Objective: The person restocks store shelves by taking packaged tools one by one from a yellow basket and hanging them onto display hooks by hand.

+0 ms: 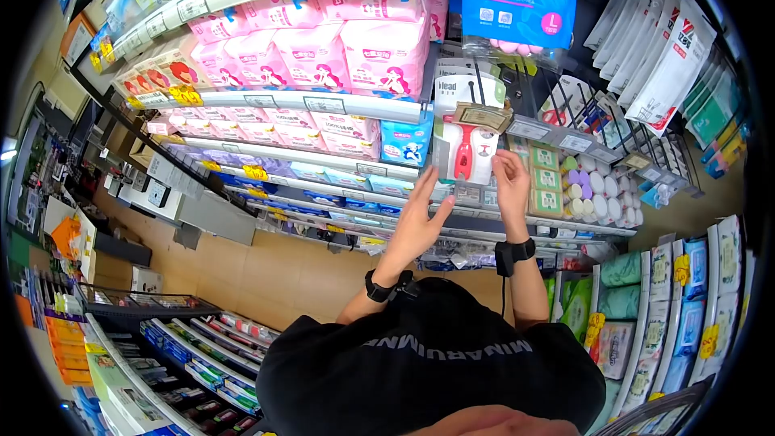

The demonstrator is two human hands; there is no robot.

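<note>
A white card pack with a red-handled tool (464, 153) hangs on a shelf hook, behind a price tag holder (484, 116). My left hand (418, 222) is at the pack's lower left, fingers apart and pointing up, with nothing in it. On the pack's right edge, my right hand (512, 186) has its thumb and forefinger pinched together. Just above hangs another white card pack (460, 89). Pink packages (387, 56) stand on the shelf to the left, with a blue package (405, 143) below them.
A blue glove pack (521, 0) hangs overhead. White packs (674, 56) hang at the upper right. Green boxes (546, 179) and round containers (597, 194) sit right of my right hand. More shelves (662, 315) stand at the lower right; the floor (202, 274) shows at the left.
</note>
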